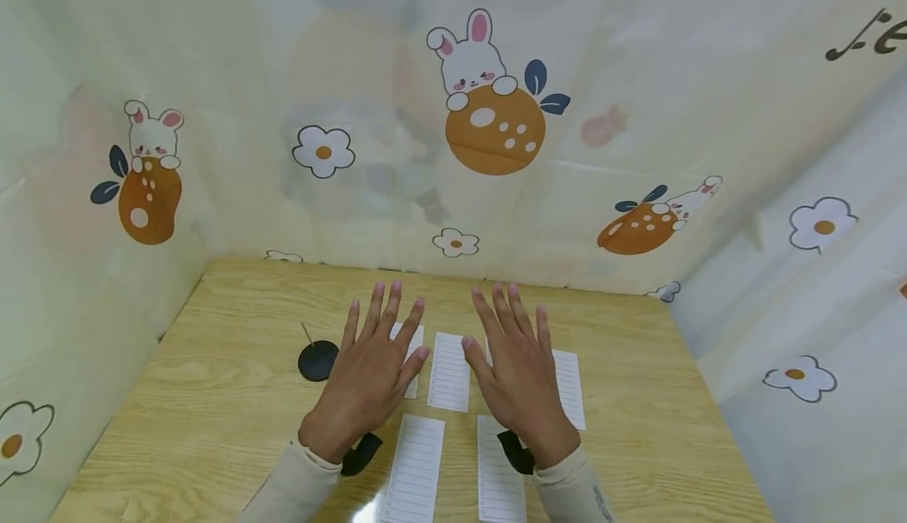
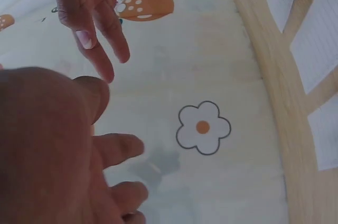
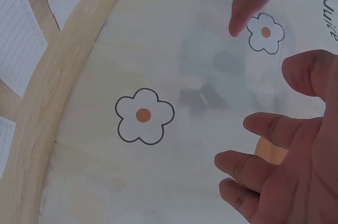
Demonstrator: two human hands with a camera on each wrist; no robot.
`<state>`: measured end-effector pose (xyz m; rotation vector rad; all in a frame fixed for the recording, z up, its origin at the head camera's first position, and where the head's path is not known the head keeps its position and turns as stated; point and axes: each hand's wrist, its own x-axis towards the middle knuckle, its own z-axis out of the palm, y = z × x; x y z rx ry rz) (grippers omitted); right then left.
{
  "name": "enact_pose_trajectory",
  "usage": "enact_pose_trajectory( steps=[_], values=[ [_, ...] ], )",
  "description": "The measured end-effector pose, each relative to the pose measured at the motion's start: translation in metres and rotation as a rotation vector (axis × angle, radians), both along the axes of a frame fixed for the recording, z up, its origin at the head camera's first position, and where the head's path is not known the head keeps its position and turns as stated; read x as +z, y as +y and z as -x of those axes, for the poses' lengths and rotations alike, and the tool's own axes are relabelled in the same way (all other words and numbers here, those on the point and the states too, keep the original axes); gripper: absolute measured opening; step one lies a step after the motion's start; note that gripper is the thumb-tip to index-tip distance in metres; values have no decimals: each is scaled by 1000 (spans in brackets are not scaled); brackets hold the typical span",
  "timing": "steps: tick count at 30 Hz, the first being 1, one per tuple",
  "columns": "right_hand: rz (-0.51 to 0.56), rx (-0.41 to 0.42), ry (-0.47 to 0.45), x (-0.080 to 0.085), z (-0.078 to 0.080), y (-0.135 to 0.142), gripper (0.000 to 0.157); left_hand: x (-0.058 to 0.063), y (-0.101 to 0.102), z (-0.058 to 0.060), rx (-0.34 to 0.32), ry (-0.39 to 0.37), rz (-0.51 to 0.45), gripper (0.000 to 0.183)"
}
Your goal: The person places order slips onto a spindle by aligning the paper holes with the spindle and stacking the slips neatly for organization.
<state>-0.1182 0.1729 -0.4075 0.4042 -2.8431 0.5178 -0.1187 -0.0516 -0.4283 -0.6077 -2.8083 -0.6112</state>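
Both hands hover over the table with palms down and fingers spread, holding nothing. My left hand (image 1: 368, 377) is on the left, partly covering a white lined paper slip (image 1: 416, 339). My right hand (image 1: 523, 377) is on the right, in front of another lined slip (image 1: 569, 389). Between the hands lies a lined slip (image 1: 449, 373). Nearer to me are two more slips, one left of centre (image 1: 414, 468) and one partly under the right wrist (image 1: 497, 487). The left wrist view shows the left hand (image 2: 47, 145) with extended fingers; the right wrist view shows the right hand (image 3: 296, 155) likewise.
A black round base (image 1: 318, 361) with a thin upright rod stands left of the left hand. The wooden table (image 1: 212, 397) meets a printed curtain (image 1: 383, 216) at the back and sides. Each wrist wears a black strap (image 1: 361, 454).
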Motion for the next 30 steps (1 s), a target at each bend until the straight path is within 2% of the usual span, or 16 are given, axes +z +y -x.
enact_pose_trajectory(
  steps=[10,21,30],
  values=[
    [66,44,49,-5,10,-7,58,-13,-6,2,36,59,-39,62],
    [85,78,40,-8,21,-17,59,-31,-11,3,91,115,-64,57],
    [104,116,65,-20,34,-25,59,-54,-14,8,131,243,-98,52]
  ],
)
